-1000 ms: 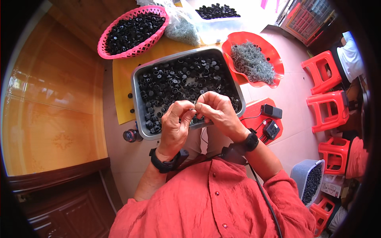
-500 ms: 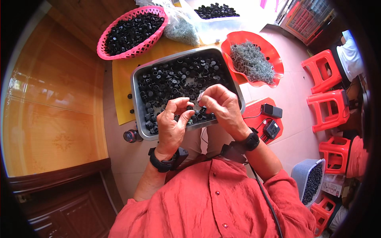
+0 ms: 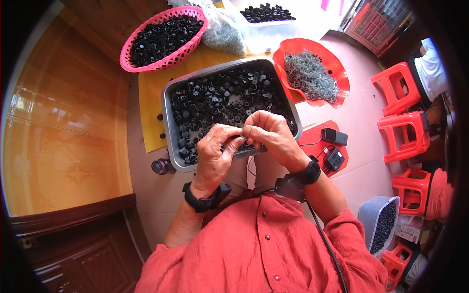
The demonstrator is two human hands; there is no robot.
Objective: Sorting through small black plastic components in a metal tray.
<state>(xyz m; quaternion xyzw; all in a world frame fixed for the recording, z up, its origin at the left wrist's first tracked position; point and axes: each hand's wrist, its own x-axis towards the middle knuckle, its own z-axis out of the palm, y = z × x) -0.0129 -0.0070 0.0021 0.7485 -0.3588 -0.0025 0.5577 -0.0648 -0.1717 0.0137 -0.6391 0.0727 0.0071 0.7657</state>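
Note:
My left hand [image 3: 215, 154] and my right hand [image 3: 271, 136] meet fingertip to fingertip over the near edge of a grey metal tray [image 3: 168, 105]. The tray is filled with several small black round parts [image 3: 220, 97]. Between the fingertips of both hands sits one small black part [image 3: 241, 138], pinched from both sides and mostly hidden by the fingers. Both wrists wear black bands.
A pink basket of black parts [image 3: 161, 36] stands at the far left, a red dish of grey wire springs [image 3: 312, 73] at the right. A clear bag of springs [image 3: 222, 31] lies behind the tray. Red stools [image 3: 403, 134] and a grey bin [image 3: 378, 224] stand at the right.
The two hands parted a little half a second ago and have come together again, fingertips closed on the small part over the tray's near edge.

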